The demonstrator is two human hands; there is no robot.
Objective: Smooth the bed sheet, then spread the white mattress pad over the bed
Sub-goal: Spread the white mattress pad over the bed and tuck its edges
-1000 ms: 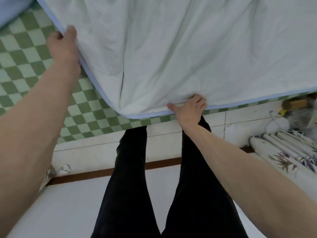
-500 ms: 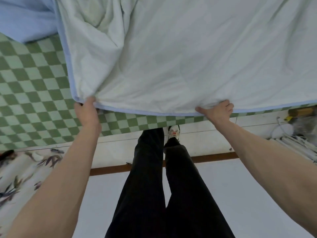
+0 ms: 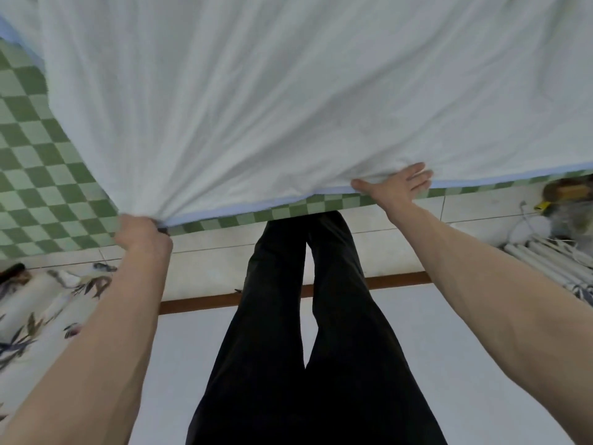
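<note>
The white mattress pad (image 3: 288, 91) lies spread over the bed and fills the top of the view. It has a thin pale blue edge (you can see it running between the two hands). The left hand (image 3: 142, 234) has its fingers curled tight around the pad's corner, and the cloth bunches up there in folds that fan out away from the fist. The right hand (image 3: 396, 187) is at the pad's near edge, well apart from the left one. Its thumb lies along the blue edge and its fingers are straight and spread, resting on the cloth without holding it.

Under the pad is the green and white checked bed sheet (image 3: 38, 175). It shows beside the left hand and in a thin strip just below both hands. Below the hands are the person's black trousers (image 3: 308, 348) and a pale tiled floor (image 3: 205, 264).
</note>
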